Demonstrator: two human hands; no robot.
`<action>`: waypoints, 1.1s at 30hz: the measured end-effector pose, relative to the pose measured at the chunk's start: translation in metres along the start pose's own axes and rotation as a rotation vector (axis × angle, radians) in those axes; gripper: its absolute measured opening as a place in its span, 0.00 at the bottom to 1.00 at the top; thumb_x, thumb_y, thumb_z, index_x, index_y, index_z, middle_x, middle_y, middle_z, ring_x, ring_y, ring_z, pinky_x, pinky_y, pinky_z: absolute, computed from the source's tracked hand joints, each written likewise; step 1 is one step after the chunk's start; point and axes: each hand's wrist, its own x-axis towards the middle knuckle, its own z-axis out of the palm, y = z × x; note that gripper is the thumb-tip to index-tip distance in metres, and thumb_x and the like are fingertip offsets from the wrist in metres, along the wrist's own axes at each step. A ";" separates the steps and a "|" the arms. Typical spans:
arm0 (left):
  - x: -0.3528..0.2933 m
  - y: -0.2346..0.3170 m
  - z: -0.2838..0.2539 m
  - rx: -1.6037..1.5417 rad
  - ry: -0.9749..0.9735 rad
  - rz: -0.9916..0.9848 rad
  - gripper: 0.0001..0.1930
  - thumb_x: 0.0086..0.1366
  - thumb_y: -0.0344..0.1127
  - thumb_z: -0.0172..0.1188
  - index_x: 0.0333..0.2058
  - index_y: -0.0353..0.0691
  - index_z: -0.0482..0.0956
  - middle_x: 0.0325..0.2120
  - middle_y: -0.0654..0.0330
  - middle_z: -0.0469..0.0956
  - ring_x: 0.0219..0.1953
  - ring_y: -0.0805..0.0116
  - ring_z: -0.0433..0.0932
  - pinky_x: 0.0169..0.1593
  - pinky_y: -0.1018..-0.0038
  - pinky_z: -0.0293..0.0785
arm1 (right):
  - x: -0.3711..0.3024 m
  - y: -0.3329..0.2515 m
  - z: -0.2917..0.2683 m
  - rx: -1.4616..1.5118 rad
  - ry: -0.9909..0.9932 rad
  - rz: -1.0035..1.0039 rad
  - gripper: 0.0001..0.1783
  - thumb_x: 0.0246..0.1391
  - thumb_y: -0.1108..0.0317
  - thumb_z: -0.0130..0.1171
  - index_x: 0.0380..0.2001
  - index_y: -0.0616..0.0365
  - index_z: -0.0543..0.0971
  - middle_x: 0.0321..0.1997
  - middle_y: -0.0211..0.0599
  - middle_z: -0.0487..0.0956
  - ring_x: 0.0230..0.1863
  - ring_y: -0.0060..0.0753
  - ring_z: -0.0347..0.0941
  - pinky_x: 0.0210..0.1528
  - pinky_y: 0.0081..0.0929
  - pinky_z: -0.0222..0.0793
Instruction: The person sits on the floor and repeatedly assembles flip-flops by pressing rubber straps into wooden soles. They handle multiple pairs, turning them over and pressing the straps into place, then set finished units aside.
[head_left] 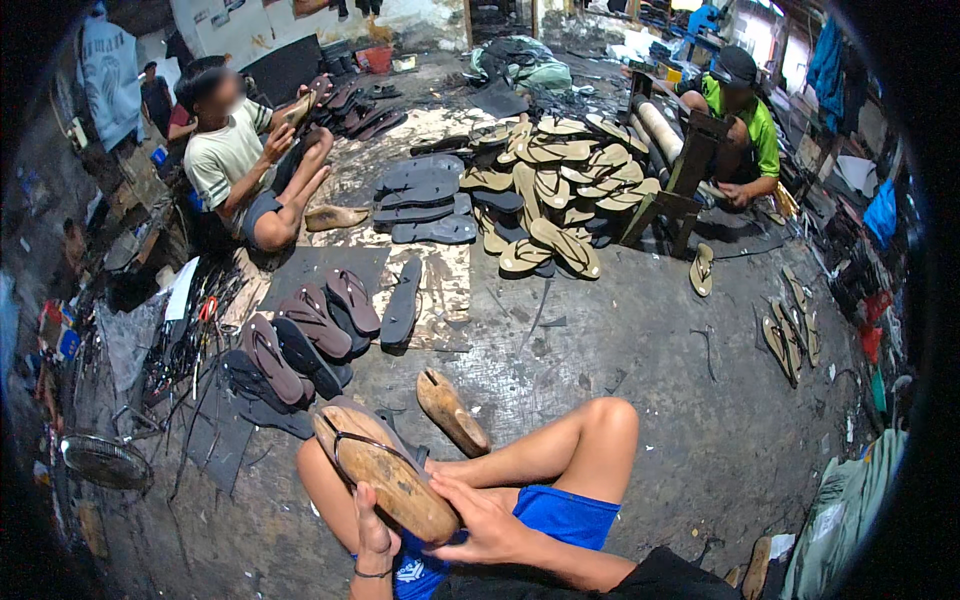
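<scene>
Over my lap I hold a wooden shoe last (385,480) with a dark thong strap (345,437) stretched across its toe end. A brownish sandal sole seems to lie against its underside, mostly hidden. My left hand (374,525) is closed on the near left side of the last, thumb up along its edge. My right hand (487,522) grips the right side near the heel, fingers lying on the wood. A second wooden last (450,412) rests on the floor just beyond my legs, with a slot in its far end.
Brown and black sandals (318,320) lie in a row at front left, by loose black soles (402,303). Beyond is a heap of tan flip-flops (560,180). One person (230,160) sits far left holding a sandal; another (750,140) works far right. A fan (107,460) stands left.
</scene>
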 end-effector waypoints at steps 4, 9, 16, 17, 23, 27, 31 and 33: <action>-0.038 0.019 0.009 -0.018 -0.175 -0.111 0.53 0.54 0.72 0.59 0.66 0.35 0.57 0.61 0.51 0.68 0.60 0.58 0.70 0.63 0.60 0.67 | -0.026 0.025 0.015 0.882 -0.208 0.455 0.29 0.71 0.52 0.42 0.63 0.65 0.66 0.60 0.34 0.71 0.59 0.23 0.65 0.63 0.28 0.61; -0.060 0.010 0.022 -0.145 -0.264 -0.134 0.58 0.48 0.75 0.62 0.66 0.35 0.55 0.60 0.52 0.68 0.59 0.56 0.71 0.62 0.59 0.69 | -0.051 0.002 0.026 1.076 -0.107 0.707 0.27 0.73 0.53 0.39 0.64 0.60 0.66 0.50 0.26 0.73 0.50 0.18 0.66 0.53 0.21 0.63; -0.053 0.012 0.023 -0.135 -0.211 -0.171 0.59 0.47 0.72 0.66 0.65 0.35 0.52 0.58 0.52 0.67 0.58 0.57 0.70 0.61 0.60 0.69 | -0.065 -0.003 0.031 1.302 -0.160 0.513 0.29 0.71 0.52 0.43 0.67 0.56 0.64 0.30 0.13 0.63 0.27 0.11 0.51 0.29 0.13 0.48; -0.053 0.012 0.023 -0.129 -0.208 -0.169 0.59 0.47 0.72 0.66 0.65 0.35 0.52 0.58 0.52 0.67 0.58 0.57 0.70 0.61 0.60 0.69 | -0.066 -0.006 0.029 1.328 -0.187 0.530 0.28 0.70 0.52 0.44 0.66 0.57 0.65 0.29 0.13 0.63 0.26 0.11 0.51 0.29 0.13 0.48; -0.051 0.018 0.026 -0.105 -0.186 -0.128 0.60 0.46 0.69 0.69 0.65 0.35 0.49 0.57 0.52 0.66 0.57 0.58 0.70 0.61 0.61 0.68 | -0.052 -0.001 0.019 1.517 -0.383 0.456 0.23 0.66 0.56 0.54 0.58 0.59 0.71 0.33 0.20 0.69 0.32 0.16 0.61 0.34 0.18 0.58; -0.039 0.032 0.036 -0.021 -0.140 -0.027 0.61 0.45 0.67 0.71 0.65 0.34 0.47 0.56 0.52 0.66 0.57 0.58 0.70 0.60 0.62 0.68 | -0.022 -0.016 0.017 1.362 -0.238 0.487 0.22 0.62 0.62 0.60 0.55 0.63 0.72 0.48 0.32 0.77 0.51 0.26 0.71 0.52 0.28 0.69; -0.017 0.039 0.049 0.060 -0.108 0.125 0.62 0.44 0.65 0.73 0.65 0.34 0.45 0.55 0.51 0.65 0.56 0.58 0.69 0.60 0.62 0.68 | -0.007 0.002 -0.013 1.007 0.097 0.305 0.40 0.55 0.58 0.68 0.64 0.66 0.63 0.63 0.44 0.69 0.67 0.39 0.63 0.66 0.34 0.60; -0.007 0.036 0.056 0.128 -0.081 0.209 0.63 0.44 0.64 0.74 0.65 0.34 0.44 0.54 0.51 0.65 0.56 0.58 0.69 0.60 0.63 0.68 | 0.008 -0.022 -0.034 0.662 0.085 0.044 0.46 0.47 0.57 0.74 0.64 0.66 0.63 0.63 0.50 0.68 0.65 0.46 0.65 0.66 0.35 0.60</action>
